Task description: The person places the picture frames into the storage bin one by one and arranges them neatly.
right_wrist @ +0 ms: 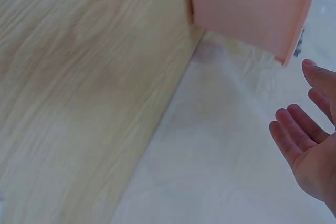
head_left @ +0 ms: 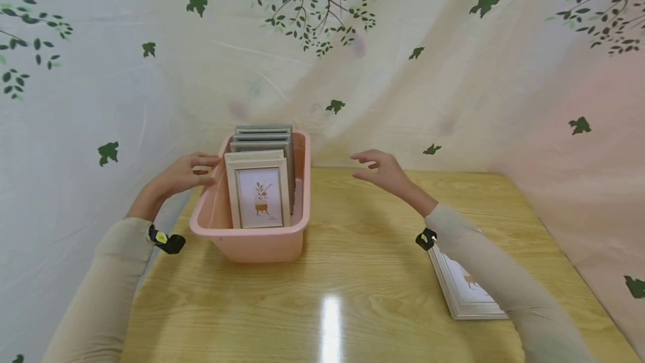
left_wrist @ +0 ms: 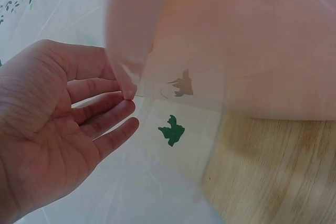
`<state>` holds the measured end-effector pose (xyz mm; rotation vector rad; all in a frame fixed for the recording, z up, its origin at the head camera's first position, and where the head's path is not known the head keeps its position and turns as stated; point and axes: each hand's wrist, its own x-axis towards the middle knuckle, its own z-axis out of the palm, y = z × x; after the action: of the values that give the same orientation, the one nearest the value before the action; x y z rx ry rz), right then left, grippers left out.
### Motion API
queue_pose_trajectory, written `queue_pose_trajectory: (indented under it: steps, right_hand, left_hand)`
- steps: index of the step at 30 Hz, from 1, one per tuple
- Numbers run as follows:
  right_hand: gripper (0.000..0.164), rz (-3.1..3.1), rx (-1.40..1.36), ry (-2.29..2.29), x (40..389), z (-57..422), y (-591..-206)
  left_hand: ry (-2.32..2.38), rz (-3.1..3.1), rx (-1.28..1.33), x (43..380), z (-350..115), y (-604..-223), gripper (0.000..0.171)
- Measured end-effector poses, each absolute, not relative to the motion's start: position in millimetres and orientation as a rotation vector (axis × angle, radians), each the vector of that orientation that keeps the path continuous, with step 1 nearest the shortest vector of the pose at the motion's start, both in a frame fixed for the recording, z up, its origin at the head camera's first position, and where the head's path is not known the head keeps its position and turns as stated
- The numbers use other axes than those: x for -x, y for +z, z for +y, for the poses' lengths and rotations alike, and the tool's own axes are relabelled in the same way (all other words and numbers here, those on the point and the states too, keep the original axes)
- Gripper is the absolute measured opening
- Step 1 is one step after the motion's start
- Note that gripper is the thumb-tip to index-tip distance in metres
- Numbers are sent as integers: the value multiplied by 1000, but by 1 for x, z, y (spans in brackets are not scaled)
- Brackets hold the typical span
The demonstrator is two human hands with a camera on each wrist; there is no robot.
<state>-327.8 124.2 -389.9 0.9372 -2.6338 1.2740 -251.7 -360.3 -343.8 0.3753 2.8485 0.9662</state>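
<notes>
A pink plastic bin stands on the table at the left. Inside it, a cream picture frame with a potted-plant print leans upright in front of several grey-blue frames. My left hand is at the bin's left rim, its fingers loosely extended; in the left wrist view the fingertips touch the lower corner of the rim. To the right of the bin, my right hand hovers above the table, fingers apart and nothing held. The right wrist view shows its palm facing up toward the camera.
Another cream picture frame lies flat on the wooden table at the right, partly covered by my right forearm. A pale curtain with leaf prints hangs behind the table and along its sides.
</notes>
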Motion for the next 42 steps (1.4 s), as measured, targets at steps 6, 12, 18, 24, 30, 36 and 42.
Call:
queue_pose_trajectory:
  steps: [6,12,18,24,30,36,42]
  right_hand:
    - [45,-2708,-842,1252,327,165,-402]
    - [45,-2790,-830,1117,328,199,-412]
    - [46,-2894,-846,991,325,232,-421]
    - [46,-3011,-854,914,316,263,-422]
    - [49,-3104,-856,890,305,294,-423]
    - [48,-3173,-907,857,296,317,-431]
    - [51,-3258,-947,786,290,337,-437]
  left_hand:
    - [1039,2852,-457,255,-365,-350,62]
    - [1030,2858,-431,261,-367,-350,62]
    - [982,2828,-394,264,-365,-346,62]
    - [1006,2819,-421,267,-366,-347,61]
    - [1016,2812,-410,265,-365,-346,61]
    - [1004,2822,-390,264,-366,-347,62]
    - [1021,2817,-378,264,-364,-348,63]
